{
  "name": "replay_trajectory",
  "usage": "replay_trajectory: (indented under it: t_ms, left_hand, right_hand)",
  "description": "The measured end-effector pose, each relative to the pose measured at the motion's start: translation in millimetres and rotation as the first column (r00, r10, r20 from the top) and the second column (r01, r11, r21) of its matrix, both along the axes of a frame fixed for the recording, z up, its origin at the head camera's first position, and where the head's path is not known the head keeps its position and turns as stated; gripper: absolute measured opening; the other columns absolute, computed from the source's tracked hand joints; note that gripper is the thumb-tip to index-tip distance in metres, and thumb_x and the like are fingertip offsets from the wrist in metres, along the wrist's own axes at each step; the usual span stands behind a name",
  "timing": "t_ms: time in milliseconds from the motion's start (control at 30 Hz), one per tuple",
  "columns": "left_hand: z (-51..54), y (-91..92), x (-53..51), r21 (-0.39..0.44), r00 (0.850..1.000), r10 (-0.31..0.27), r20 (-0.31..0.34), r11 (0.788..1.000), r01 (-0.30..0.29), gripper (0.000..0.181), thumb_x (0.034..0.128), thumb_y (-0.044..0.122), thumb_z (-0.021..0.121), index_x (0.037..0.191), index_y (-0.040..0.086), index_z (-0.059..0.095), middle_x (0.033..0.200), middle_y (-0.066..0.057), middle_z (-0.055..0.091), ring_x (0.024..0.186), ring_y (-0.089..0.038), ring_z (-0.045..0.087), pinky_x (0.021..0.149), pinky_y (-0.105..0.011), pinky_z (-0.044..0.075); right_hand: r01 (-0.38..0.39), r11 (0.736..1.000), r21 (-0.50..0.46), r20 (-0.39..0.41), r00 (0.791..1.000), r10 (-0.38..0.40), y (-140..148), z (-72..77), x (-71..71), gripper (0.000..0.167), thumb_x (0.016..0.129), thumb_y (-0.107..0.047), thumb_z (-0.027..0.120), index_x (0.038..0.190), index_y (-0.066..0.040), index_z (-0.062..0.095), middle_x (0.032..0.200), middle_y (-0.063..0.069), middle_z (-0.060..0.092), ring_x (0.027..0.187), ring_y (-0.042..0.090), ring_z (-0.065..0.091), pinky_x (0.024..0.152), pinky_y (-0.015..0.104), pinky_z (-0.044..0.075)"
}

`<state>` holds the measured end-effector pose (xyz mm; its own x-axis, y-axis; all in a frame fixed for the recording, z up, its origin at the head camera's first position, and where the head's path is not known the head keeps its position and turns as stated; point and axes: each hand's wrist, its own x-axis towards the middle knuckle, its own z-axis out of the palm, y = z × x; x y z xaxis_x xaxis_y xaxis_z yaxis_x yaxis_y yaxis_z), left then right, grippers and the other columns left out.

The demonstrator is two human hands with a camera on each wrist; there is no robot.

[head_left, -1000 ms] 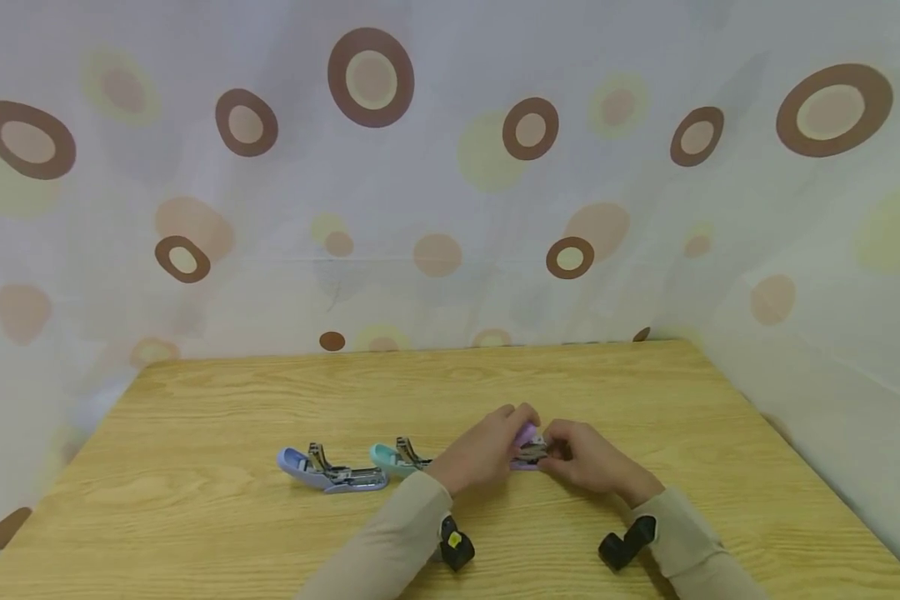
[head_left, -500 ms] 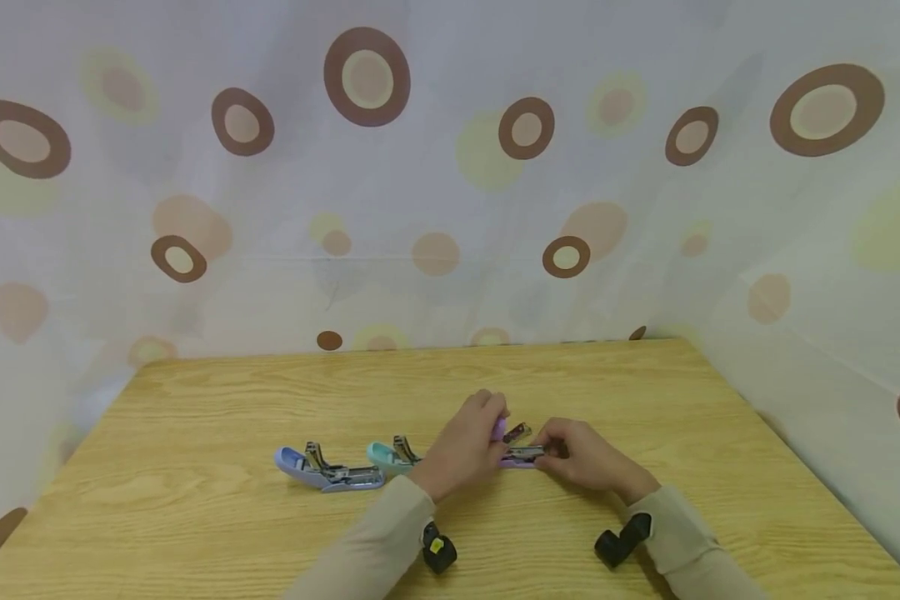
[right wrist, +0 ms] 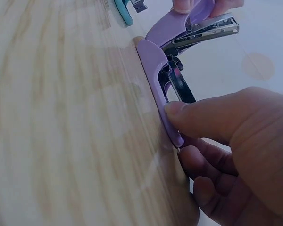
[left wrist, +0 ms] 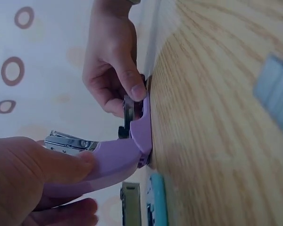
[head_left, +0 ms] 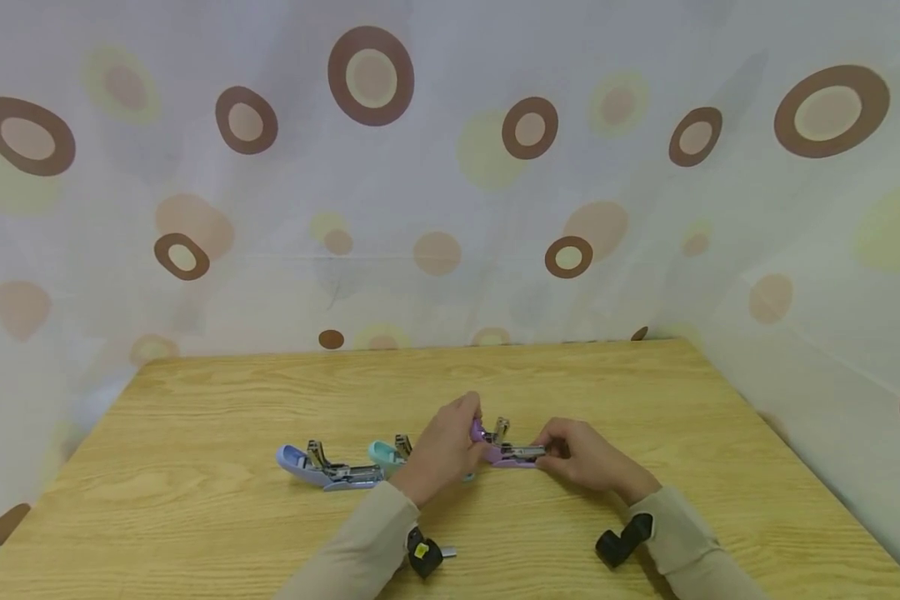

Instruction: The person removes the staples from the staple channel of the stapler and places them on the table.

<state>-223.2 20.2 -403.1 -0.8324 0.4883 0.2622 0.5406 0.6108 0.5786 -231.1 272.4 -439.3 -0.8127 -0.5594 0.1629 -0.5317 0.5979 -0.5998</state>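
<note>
A purple stapler lies spread wide open on the table, its metal magazine parts exposed. My left hand grips its purple top cover, folded back to the left. With thumb and fingers, my right hand pinches the front end of the stapler's base. Left of it, partly hidden behind my left hand, is a teal stapler, also folded open. A blue stapler lies open farther left.
A short grey strip, ridged like joined staples in the left wrist view, lies on the wooden table beside my left wrist camera. Behind the table hangs a white cloth with brown circles.
My left hand has moved left, swinging the purple stapler's top cover back. The stapler has spread open and its inner metal arm now stands up. My right hand has stayed at the base.
</note>
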Motion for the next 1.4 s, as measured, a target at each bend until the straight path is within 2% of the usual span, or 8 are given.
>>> replay_trajectory:
  t_ms: [233,467,633,833,967,1167,1267,1400]
  left_hand:
    - [-1.3,-4.1,0.5,-0.075,0.998,0.036,-0.051,0.996,-0.040,0.030,0.0821,0.008,0.075,0.098,0.006,0.050,0.082,-0.004,0.057,0.068,-0.010,0.048,0.057,-0.021,0.041]
    - [-4.0,-3.0,0.2,-0.137,0.998,0.042,-0.056,0.989,-0.049,0.033,0.0826,0.010,0.075,0.105,0.006,0.052,0.084,-0.005,0.059,0.066,-0.010,0.047,0.057,-0.021,0.041]
    - [-4.1,-1.8,-3.0,-0.169,0.992,0.033,-0.123,0.984,-0.054,0.035,0.0810,0.010,0.076,0.107,0.008,0.052,0.079,-0.001,0.057,0.063,-0.009,0.046,0.054,-0.022,0.039]
    - [-5.0,-2.4,-7.7,-0.168,0.996,0.035,-0.087,0.985,-0.049,0.038,0.0805,0.009,0.074,0.112,0.010,0.053,0.088,-0.003,0.063,0.070,-0.011,0.053,0.058,-0.023,0.043]
    - [-7.7,-2.1,-11.3,-0.195,0.993,-0.014,-0.118,0.981,-0.009,0.038,0.0810,0.011,0.074,0.113,0.013,0.054,0.096,-0.002,0.066,0.078,-0.012,0.059,0.062,-0.023,0.047]
    - [-6.4,1.8,-14.0,-0.228,0.975,-0.115,-0.189,0.971,0.070,0.043,0.0813,0.019,0.076,0.118,0.017,0.054,0.103,0.001,0.067,0.084,-0.012,0.063,0.069,-0.025,0.050]
    - [-3.7,3.6,-15.8,-0.252,0.967,-0.164,-0.193,0.961,0.113,0.043,0.0823,0.020,0.075,0.121,0.020,0.056,0.105,0.003,0.067,0.086,-0.010,0.064,0.072,-0.025,0.051]
    - [-1.6,9.1,-19.9,-0.312,0.958,-0.235,-0.163,0.934,0.175,0.041,0.0844,0.012,0.071,0.123,0.022,0.058,0.103,0.004,0.070,0.087,-0.009,0.066,0.075,-0.024,0.052]
  right_hand:
    - [0.013,1.000,0.010,0.004,1.000,-0.013,1,1.8,0.1,0.009,0.086,-0.006,0.069,0.095,-0.009,0.067,0.082,-0.003,0.057,0.067,-0.001,0.048,0.059,0.020,0.045]
    - [0.025,1.000,0.015,0.012,1.000,-0.025,3,3.6,2.5,0.009,0.087,-0.006,0.069,0.095,-0.008,0.066,0.084,-0.002,0.057,0.068,0.000,0.047,0.060,0.020,0.045]
    - [0.023,1.000,0.014,0.009,1.000,-0.023,2,4.3,2.3,0.009,0.086,-0.006,0.069,0.095,-0.008,0.066,0.082,-0.003,0.056,0.068,0.000,0.047,0.059,0.020,0.044]
    - [0.016,1.000,0.004,0.011,1.000,-0.016,2,3.1,1.6,0.009,0.086,-0.006,0.069,0.094,-0.009,0.066,0.082,-0.003,0.056,0.067,-0.001,0.046,0.059,0.019,0.043]
    - [0.015,1.000,0.001,0.005,1.000,-0.015,2,1.2,0.9,0.008,0.086,-0.005,0.069,0.093,-0.009,0.066,0.081,-0.003,0.055,0.066,0.000,0.045,0.058,0.020,0.043]
    - [0.003,1.000,-0.015,0.008,1.000,-0.003,2,-1.3,0.0,0.009,0.086,-0.005,0.069,0.093,-0.009,0.066,0.082,-0.002,0.057,0.067,0.000,0.047,0.058,0.020,0.044]
    - [-0.012,0.999,-0.030,0.003,1.000,0.012,1,-1.5,-0.5,0.008,0.086,-0.004,0.069,0.093,-0.009,0.066,0.083,-0.002,0.057,0.067,0.000,0.048,0.058,0.020,0.044]
    - [-0.015,0.999,-0.032,-0.004,1.000,0.015,1,-1.7,-1.1,0.008,0.087,-0.005,0.069,0.092,-0.009,0.065,0.082,-0.002,0.056,0.067,0.000,0.047,0.058,0.020,0.044]
